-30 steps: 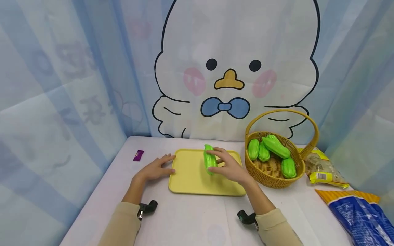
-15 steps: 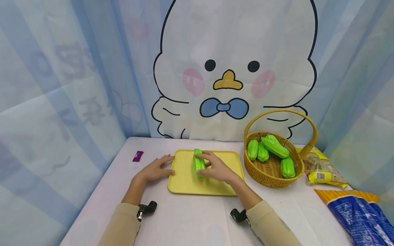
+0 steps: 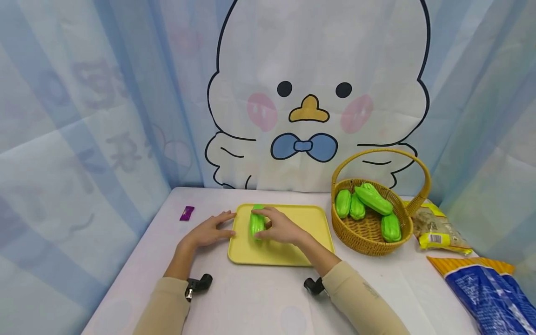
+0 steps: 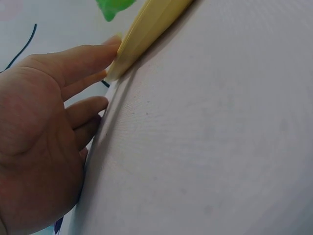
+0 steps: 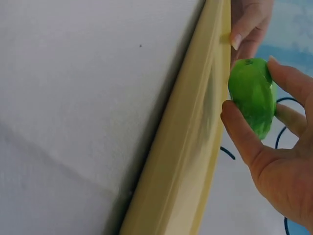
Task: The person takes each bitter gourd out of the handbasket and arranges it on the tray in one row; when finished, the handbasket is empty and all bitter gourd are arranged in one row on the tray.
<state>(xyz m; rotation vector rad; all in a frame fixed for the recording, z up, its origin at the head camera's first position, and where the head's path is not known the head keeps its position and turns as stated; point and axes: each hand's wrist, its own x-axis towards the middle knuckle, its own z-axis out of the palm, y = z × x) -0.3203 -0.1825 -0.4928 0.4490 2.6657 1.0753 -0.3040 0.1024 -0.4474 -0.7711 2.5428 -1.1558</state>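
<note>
My right hand [image 3: 281, 227] holds a long, ridged, bright green toy vegetable [image 3: 257, 224] over the left part of the yellow tray [image 3: 301, 237]. In the right wrist view, the thumb and fingers grip the green toy vegetable [image 5: 252, 93] from its sides, close over the tray [image 5: 181, 161]. My left hand [image 3: 208, 231] lies at the tray's left edge with fingers extended. Its fingertips touch the tray's rim in the left wrist view, where the left hand [image 4: 44, 112] shows its palm side and part of the tray [image 4: 151, 27].
A wicker basket [image 3: 363, 244] with a tall handle stands right of the tray, with several similar green vegetables [image 3: 374, 200] inside. Beyond it lie a yellow-clear food bag [image 3: 441, 228] and a blue-orange bag [image 3: 481, 293]. A small purple packet [image 3: 187, 213] lies back left.
My right hand has carried the green toy vegetable leftward across the tray, toward its left side, and lower. The left hand has stayed at the tray's left edge.
</note>
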